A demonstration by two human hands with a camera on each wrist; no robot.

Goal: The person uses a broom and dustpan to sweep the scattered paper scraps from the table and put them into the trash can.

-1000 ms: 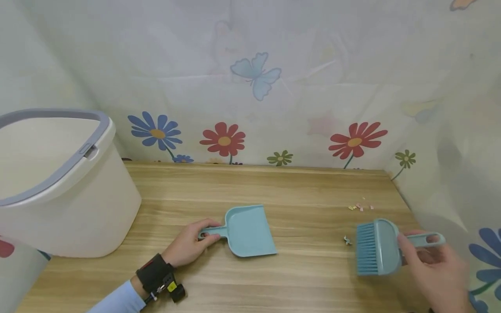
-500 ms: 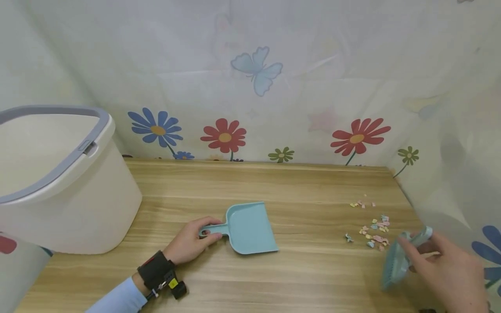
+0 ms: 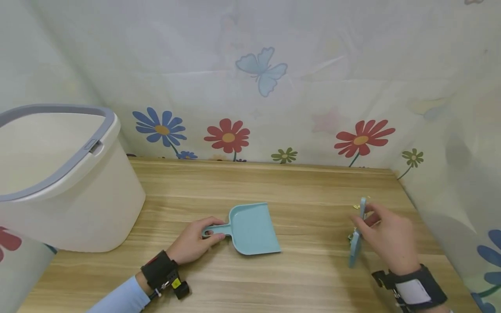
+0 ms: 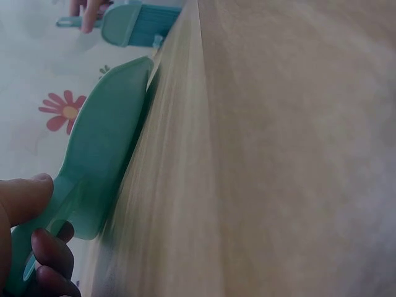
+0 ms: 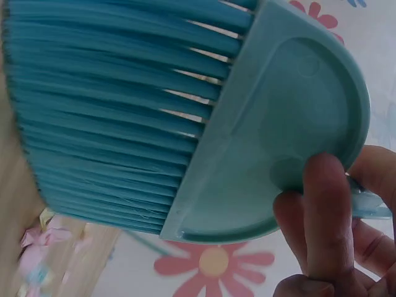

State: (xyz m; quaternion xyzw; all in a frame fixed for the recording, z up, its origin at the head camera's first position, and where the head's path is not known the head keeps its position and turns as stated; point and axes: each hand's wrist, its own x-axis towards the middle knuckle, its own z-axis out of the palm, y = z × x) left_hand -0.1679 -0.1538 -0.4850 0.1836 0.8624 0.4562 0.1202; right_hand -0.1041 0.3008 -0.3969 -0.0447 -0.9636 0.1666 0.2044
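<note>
A pale printed sheet (image 3: pixel 176 52) fills the top of the head view and runs down both sides; its back part bears two large red flowers, one large blue one and one butterfly. Below it spreads one wood-grain table (image 3: pixel 305 195). One white bin (image 3: pixel 98 204) with a grey rim stands at the left edge of the frame.

Two hands are in view. The left hand (image 3: pixel 192 243), lower left of centre, reaches in from the bottom edge, its thumb and fingers gripping the dustpan's handle. The right hand (image 3: pixel 391 237), right of centre, reaches up and leftward, thumb and fingers pinching the brush. Half a second ago it was at the lower right; it has since moved left and up with the brush, while the left hand has hardly shifted.

One blue dustpan (image 3: pixel 254 228) is at lower centre, its open edge facing right. One blue brush (image 3: pixel 355 248), at the right, appears edge-on; the left wrist view shows its bristles pointing at the table. Two black wristbands follow, one on the left wrist (image 3: pixel 158 267), one on the right (image 3: pixel 415 289).

Smallest are the pastel scraps (image 3: pixel 355 207) beside the brush; most, earlier in the open, are now hidden, so they cannot be counted.
</note>
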